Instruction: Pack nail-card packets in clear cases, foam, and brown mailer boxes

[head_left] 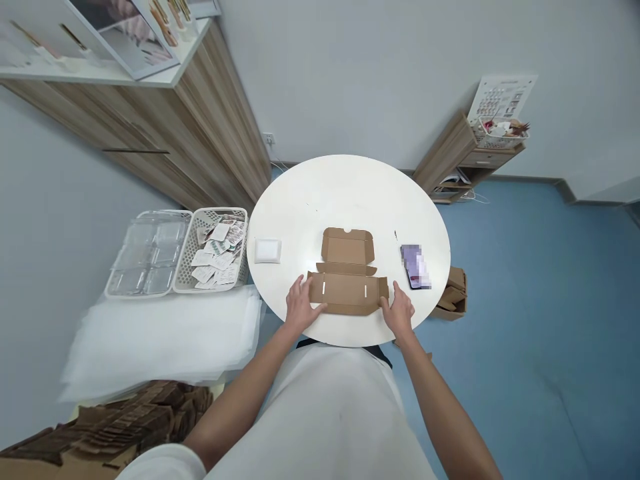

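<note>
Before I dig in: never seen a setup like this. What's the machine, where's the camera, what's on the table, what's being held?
There's no machine: a person works with two bare hands. The single picture comes from a camera worn on their head, looking forward and down, so their white shirt fills the bottom.

On the round white table lies a brown cardboard box blank, opened out with its flaps spread. The left hand touches its left end and the right hand its right end, thumbs and fingers apart; neither lifts it clear of the table. A small white packet sits to the left, a phone, partly pixelated, to the right.
</note>
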A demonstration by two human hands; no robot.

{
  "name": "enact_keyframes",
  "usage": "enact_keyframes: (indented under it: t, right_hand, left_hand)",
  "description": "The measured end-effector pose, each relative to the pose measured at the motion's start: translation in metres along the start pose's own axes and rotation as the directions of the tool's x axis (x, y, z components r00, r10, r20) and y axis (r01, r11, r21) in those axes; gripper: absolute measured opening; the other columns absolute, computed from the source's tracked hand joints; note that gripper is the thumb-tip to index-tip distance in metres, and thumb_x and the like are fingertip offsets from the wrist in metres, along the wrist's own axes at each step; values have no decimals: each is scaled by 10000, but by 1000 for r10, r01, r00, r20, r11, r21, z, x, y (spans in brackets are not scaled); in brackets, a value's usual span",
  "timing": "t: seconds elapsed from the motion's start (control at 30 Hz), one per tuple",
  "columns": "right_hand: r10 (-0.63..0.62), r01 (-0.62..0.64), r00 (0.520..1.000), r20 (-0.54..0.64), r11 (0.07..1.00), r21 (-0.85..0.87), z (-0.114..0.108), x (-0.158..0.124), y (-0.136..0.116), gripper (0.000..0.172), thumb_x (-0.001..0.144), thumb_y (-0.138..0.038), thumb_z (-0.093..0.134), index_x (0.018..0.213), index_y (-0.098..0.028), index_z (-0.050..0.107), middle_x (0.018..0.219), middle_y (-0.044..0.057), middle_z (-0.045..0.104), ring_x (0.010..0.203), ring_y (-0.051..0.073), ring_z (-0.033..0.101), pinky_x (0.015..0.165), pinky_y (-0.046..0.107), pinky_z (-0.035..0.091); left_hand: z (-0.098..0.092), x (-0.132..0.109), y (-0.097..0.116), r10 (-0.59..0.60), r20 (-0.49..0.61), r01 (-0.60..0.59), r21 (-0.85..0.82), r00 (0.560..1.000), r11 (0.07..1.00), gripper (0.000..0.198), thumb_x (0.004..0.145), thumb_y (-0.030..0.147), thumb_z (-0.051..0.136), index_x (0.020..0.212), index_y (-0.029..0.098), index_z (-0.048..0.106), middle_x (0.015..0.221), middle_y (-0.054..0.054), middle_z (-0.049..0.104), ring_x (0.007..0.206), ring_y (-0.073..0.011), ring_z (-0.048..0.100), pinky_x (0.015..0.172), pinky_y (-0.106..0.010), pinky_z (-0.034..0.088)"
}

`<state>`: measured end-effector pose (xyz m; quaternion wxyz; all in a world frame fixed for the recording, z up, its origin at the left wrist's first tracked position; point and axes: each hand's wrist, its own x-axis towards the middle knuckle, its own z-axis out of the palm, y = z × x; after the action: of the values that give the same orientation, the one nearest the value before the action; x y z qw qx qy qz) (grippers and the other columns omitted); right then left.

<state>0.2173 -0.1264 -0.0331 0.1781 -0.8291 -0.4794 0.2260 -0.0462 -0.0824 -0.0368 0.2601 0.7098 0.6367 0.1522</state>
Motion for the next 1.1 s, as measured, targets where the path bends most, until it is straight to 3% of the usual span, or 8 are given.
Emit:
enact_keyframes:
  t: [0.1,0.23,0.4,0.6,0.8,1.1]
  right_hand:
    - [-13,13,1000,-26,1000,-16,-3,16,-11,569,774,-382,400,1305,-193,321,1271,114,448,1189,285,344,961,492,183]
    - [18,-24,997,81,996,87,-4,44,-25,576,771,-444,401,1295,-215,332,1242,94,488,1149,276,393,956,484,178]
    - [64,-110,973,223,974,198,0,82,-37,514,786,-470,375,1245,-241,402,1143,76,571,1048,237,491,943,474,182]
    - [70,-115,968,241,977,179,13,118,-42,399,765,-448,423,1087,-243,537,955,49,647,954,230,534,887,441,236]
    - [7,-34,963,271,995,95,28,121,-45,247,754,-362,401,851,-228,584,698,-4,624,695,175,539,777,358,298]
    - [-71,43,968,240,992,120,15,102,-50,209,723,-336,400,716,-233,583,528,-54,520,542,125,463,729,299,318]
  left_hand:
    - [3,-6,12,120,152,-142,143,981,980,920,526,472,707,1303,222,283,1403,-147,198,1258,-324,231,995,-495,205]
    - [12,-5,22,155,306,-240,262,939,935,991,490,472,729,1322,229,249,1425,-152,153,1282,-339,169,1006,-527,123]
    - [24,3,30,110,383,-255,355,917,899,1006,525,441,715,1350,207,188,1431,-164,138,1307,-328,102,1003,-532,118]
    - [32,11,36,95,386,-257,392,918,883,881,616,389,644,1354,198,204,1432,-153,153,1311,-326,94,1007,-516,144]
    - [25,24,36,79,372,-247,428,925,869,846,661,342,595,1370,185,161,1440,-154,111,1320,-308,50,1017,-510,119]
    - [14,49,38,143,404,-334,454,904,826,1078,552,391,680,1386,168,34,1452,-110,72,1310,-327,-89,1030,-532,36]
